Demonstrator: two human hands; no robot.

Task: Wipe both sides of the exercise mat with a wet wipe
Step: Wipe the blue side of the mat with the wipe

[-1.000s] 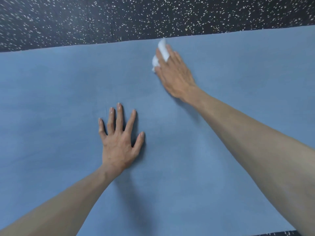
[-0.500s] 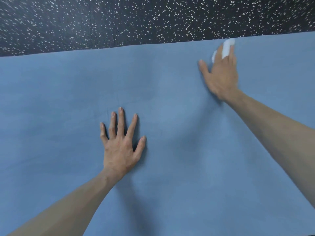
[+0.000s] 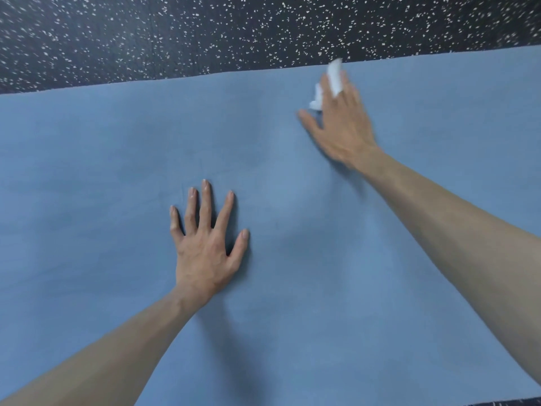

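Note:
The blue exercise mat [image 3: 102,177] lies flat and fills most of the view. My left hand [image 3: 205,244] rests flat on its middle with the fingers spread. My right hand [image 3: 339,121] presses flat on the mat near its far edge, blurred by motion. A white wet wipe [image 3: 333,79] sits under its straight fingers. One strip of the wipe comes up over a finger and a crumpled bit sticks out on the left.
Beyond the mat's far edge runs black floor with white speckles [image 3: 234,33]. A sliver of the same floor [image 3: 509,402] shows at the bottom right corner.
My right hand swept the wipe to the right along the far edge, then came part of the way back to the left. My left hand stayed pressed in place.

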